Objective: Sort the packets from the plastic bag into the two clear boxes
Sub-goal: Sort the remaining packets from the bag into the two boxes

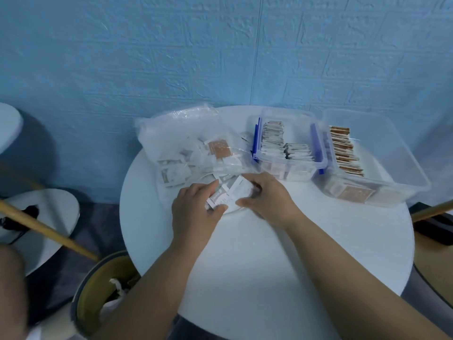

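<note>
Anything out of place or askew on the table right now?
One stray packet appears to lie on the table between the plastic bag and the blue-latched box, in neither. Inside that box the shorter second row slumps askew. Nothing looks spilled or torn.

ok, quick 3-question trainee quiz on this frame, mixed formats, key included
1. True or false: the left hand and right hand both hold white packets by the plastic bag.
2. Which clear box has blue latches? A) the box nearer the bag B) both C) neither
3. Fill in: the brown-edged packets stand in the ___ box.
Key: 1 true; 2 A; 3 farther box.
</note>
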Demonstrator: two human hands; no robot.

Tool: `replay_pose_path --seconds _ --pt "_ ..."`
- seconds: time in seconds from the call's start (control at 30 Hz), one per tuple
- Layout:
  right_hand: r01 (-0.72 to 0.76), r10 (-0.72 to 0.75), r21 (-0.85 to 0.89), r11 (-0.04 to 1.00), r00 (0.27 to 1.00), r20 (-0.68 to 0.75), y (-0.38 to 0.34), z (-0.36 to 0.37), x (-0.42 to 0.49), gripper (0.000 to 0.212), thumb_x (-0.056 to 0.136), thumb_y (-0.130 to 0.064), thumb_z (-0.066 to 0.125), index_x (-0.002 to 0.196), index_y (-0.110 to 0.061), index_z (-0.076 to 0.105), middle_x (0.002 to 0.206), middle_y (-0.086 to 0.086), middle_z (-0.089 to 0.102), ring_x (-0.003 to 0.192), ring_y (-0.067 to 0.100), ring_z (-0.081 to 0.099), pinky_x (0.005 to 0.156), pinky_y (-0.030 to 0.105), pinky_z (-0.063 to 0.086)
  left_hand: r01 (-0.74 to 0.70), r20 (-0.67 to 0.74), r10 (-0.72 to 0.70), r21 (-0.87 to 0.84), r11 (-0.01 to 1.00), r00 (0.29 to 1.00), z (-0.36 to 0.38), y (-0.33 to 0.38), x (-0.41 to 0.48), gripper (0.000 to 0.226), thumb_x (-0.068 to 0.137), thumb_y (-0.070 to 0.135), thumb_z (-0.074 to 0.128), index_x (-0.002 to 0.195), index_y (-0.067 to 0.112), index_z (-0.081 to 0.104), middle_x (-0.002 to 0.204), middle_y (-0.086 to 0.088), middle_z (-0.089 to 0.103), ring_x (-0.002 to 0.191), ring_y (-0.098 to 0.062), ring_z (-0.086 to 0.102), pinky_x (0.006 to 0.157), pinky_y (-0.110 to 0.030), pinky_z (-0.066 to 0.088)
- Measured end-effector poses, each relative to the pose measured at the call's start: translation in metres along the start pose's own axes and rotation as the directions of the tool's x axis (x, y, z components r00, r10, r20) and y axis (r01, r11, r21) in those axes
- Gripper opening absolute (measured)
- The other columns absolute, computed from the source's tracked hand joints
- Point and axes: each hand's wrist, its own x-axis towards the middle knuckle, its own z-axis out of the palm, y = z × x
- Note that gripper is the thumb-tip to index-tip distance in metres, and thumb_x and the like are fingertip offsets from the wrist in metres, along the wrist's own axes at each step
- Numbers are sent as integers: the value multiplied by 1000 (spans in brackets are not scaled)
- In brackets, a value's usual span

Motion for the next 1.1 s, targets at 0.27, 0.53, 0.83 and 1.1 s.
replay_pose_path --seconds 0.27,0.53,0.83,1.1 --pt "-76 124 616 784 992 -36 1 -15 -11 14 85 -2 63 88 -16 64 81 6 62 72 13 56 68 22 48 165 -68 -211 -409 897 975 -10 5 -5 26 83 9 66 107 20 68 93 5 59 80 -12 57 69 1 37" --pt "-85 23 645 759 994 105 -31 11 -10 16 81 2 67 79 -12 60 77 9 60 66 13 58 64 20 54 198 -44 -242 -445 874 969 -14 9 -8 30 95 30 44 117 15 58 96 5 64 87 -10 59 66 -6 39" --pt "383 -351 -266 884 922 161 -5 29 -1 47 94 -44 45 129 -15 54 138 5 49 132 21 37 110 19 17 252 -182 -379 -488 836 907 -23 11 -8 32 96 26 43 123 9 47 108 2 57 94 -9 54 59 4 38" --pt "328 -310 -247 912 944 112 16 10 -8 39 87 -43 53 114 -17 67 129 -1 57 120 17 53 104 27 40 195 -125 -227 -223 955 966 -18 8 -9 36 97 28 36 127 9 43 104 -12 66 91 -31 64 68 -31 52"
